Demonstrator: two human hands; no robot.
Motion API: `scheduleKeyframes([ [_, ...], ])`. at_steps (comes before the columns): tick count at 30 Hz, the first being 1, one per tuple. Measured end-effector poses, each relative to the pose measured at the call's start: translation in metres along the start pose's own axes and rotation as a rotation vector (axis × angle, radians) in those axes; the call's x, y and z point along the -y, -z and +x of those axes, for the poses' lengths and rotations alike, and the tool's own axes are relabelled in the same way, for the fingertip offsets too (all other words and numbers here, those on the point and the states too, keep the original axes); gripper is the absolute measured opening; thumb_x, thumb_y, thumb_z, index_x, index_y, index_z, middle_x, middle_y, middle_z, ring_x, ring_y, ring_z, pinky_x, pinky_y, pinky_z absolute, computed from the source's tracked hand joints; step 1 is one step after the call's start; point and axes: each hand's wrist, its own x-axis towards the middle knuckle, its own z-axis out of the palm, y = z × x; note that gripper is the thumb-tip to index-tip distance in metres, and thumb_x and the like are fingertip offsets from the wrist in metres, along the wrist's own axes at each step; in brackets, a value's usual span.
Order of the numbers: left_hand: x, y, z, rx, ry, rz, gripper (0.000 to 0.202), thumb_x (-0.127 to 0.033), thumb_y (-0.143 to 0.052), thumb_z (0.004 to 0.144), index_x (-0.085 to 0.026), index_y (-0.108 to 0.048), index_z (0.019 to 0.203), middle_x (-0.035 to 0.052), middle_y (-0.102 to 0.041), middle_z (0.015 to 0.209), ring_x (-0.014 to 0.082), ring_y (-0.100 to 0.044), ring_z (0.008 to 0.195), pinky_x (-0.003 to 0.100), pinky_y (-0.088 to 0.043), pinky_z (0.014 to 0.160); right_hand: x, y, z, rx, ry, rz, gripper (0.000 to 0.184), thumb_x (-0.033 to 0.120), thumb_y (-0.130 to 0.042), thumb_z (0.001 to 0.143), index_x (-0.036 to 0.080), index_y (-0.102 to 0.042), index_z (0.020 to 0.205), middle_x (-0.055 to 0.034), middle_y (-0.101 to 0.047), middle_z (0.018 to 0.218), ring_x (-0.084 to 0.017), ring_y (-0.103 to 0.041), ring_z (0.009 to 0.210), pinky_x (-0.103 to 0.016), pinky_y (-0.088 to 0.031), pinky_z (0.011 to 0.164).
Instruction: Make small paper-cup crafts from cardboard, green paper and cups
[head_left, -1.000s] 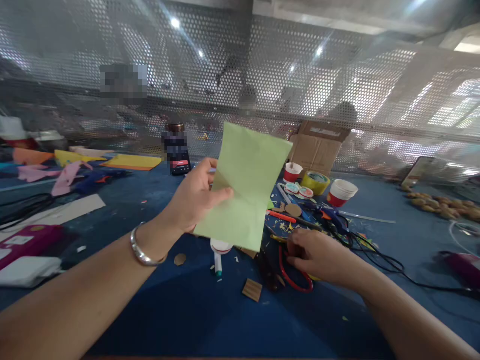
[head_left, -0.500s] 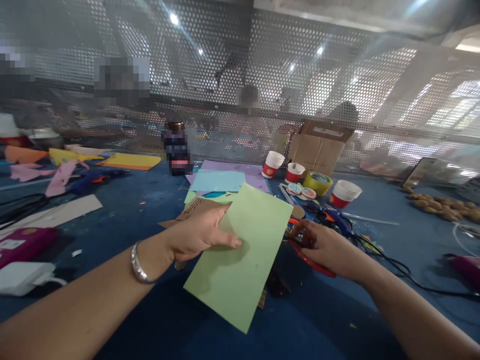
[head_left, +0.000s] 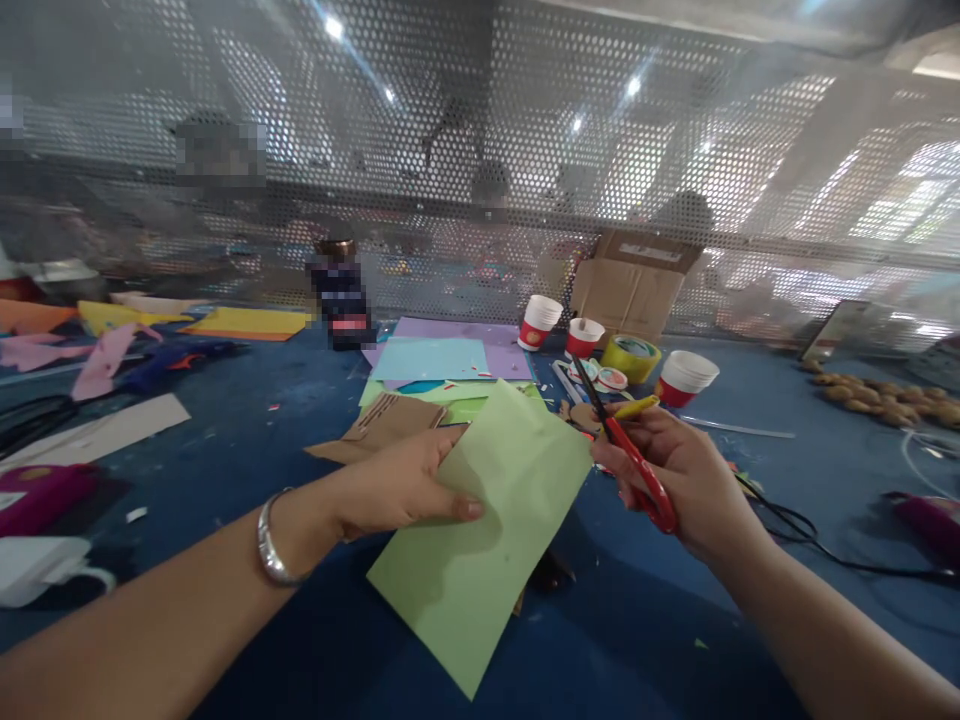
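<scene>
My left hand [head_left: 420, 485] grips a sheet of light green paper [head_left: 487, 530] by its left edge, the thumb lying across its face. The sheet is tilted above the blue table. In my right hand [head_left: 686, 475] are red-handled scissors [head_left: 641, 470], their dark blades pointing up and away to the left. A small yellow item [head_left: 637, 406] sticks out between the same fingers; its kind is unclear. The scissors are just right of the paper's upper corner, apart from it. Behind my left hand lies a folded piece of brown cardboard [head_left: 394, 420].
Blue, purple and green sheets [head_left: 435, 358] are stacked ahead. Paper cups [head_left: 540, 322], yellow tape [head_left: 631, 358] and a cardboard box [head_left: 626, 290] stand behind at the right. Cables [head_left: 795, 535] run along the right; a white adapter [head_left: 45, 570] sits at left. A perforated screen closes the back.
My right hand has lifted the red scissors from the table, with the yellow item also in its fingers. The green paper has shifted slightly down, still in my left hand.
</scene>
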Motion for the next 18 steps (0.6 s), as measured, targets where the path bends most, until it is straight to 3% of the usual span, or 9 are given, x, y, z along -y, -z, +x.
scheduleKeyframes([
  [4, -0.004, -0.003, 0.001, 0.002, -0.010, 0.064, 0.040, -0.034, -0.086, 0.073, -0.024, -0.070, 0.108, 0.0017, -0.080, 0.102, 0.0222, -0.076, 0.090, 0.030, -0.061, 0.077, -0.002, -0.004, -0.003, 0.008, 0.013, 0.001, 0.049, 0.030, -0.090, 0.068, 0.021, -0.060, 0.106, 0.0067, -0.062, 0.064, -0.007, -0.051, 0.039, -0.018, -0.042, 0.037],
  [10, -0.014, -0.015, 0.008, -0.185, -0.101, 0.107, 0.027, -0.043, -0.080, 0.079, -0.022, -0.077, 0.096, 0.0026, -0.081, 0.094, 0.0210, -0.076, 0.082, 0.025, -0.061, 0.068, 0.000, -0.007, -0.007, 0.028, 0.013, 0.005, 0.053, 0.033, -0.090, 0.068, 0.023, -0.058, 0.108, 0.0064, -0.061, 0.068, -0.008, -0.054, 0.042, -0.019, -0.045, 0.039],
  [18, -0.011, 0.001, 0.006, -0.225, -0.089, 0.077, 0.042, -0.049, -0.078, 0.080, -0.018, -0.075, 0.108, 0.0121, -0.080, 0.103, 0.0294, -0.077, 0.086, 0.038, -0.064, 0.072, 0.007, -0.001, -0.008, 0.202, 0.016, 0.017, 0.061, 0.055, -0.085, 0.069, 0.025, -0.051, 0.108, -0.0013, -0.066, 0.082, -0.012, -0.054, 0.052, -0.026, -0.047, 0.046],
])
